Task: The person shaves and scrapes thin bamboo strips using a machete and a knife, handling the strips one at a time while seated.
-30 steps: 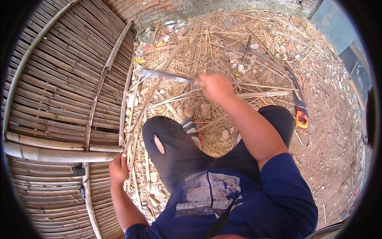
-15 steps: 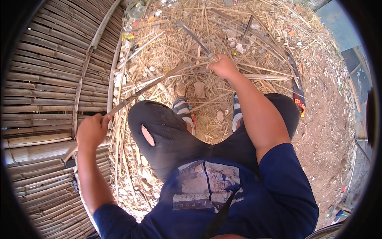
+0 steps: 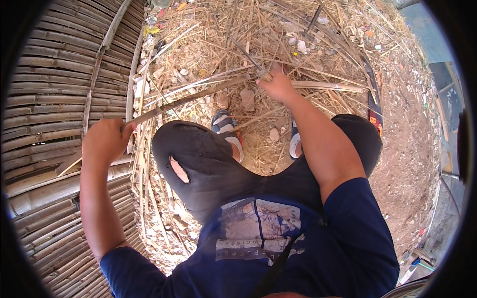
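A long brown bamboo strip [image 3: 184, 102] slants across in front of my left knee. My left hand [image 3: 105, 141] grips it near its lower end, which sticks out past the hand beside the bamboo slat wall. The strip's other end lies just left of my right hand [image 3: 277, 85], close to the knife's handle. My right hand is closed around the handle of a long, thin-bladed knife [image 3: 247, 54], whose blade points away and to the left over the straw. Whether the strip touches the knife I cannot tell.
The bamboo slat wall [image 3: 54, 94] stands along my left side. Straw and split bamboo pieces [image 3: 213, 54] litter the ground ahead. An upright dark metal tool [image 3: 313, 22] stands farther off. A dark saw-like tool with an orange-red handle [image 3: 375, 116] lies beyond my right knee.
My left hand has moved left and slightly away from me, drawing the bamboo strip with it. The strip's far end now shows left of my right hand. The knife has shifted slightly.
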The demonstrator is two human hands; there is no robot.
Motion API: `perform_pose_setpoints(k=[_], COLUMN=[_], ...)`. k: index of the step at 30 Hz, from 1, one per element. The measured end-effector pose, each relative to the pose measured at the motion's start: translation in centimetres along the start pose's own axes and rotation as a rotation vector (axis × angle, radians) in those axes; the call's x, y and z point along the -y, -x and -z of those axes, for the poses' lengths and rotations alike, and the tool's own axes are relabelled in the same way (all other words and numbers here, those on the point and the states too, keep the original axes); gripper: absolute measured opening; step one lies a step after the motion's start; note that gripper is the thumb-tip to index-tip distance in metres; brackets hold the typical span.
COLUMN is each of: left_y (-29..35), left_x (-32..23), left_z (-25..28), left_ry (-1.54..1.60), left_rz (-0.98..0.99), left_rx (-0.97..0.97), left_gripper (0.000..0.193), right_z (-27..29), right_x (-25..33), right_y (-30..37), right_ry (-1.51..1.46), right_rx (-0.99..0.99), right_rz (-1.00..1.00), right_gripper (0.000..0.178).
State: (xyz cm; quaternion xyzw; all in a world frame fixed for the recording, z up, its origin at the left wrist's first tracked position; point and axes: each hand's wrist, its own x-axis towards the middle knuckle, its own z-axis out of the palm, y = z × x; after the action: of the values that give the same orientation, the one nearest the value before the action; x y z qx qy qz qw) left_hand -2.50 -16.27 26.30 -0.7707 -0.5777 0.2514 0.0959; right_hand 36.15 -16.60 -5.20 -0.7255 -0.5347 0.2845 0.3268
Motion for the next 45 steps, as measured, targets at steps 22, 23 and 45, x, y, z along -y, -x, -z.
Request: perform_pose_setpoints(k=[22, 23, 45], left_y=[-5.6, -5.6, -6.1], left_x=[3.0, 3.0, 4.1], left_z=[-0.8, -0.8, -3.2], left_ry=[0.117, 0.111, 0.143], left_rz=[0.02, 0.011, -0.035], left_rx=[0.154, 0.141, 0.171], left_gripper=[0.05, 0.05, 0.054], right_z=[-9.5, -9.1, -7.2], right_x=[-5.1, -3.5, 1.1], right_y=[4.7, 4.9, 2.7], right_ry=[-0.01, -0.051, -0.129], right_rx=[0.128, 0.074, -0.001], right_rz=[-0.38, -0.332, -0.089], right_gripper=[0.041, 0.041, 0.04])
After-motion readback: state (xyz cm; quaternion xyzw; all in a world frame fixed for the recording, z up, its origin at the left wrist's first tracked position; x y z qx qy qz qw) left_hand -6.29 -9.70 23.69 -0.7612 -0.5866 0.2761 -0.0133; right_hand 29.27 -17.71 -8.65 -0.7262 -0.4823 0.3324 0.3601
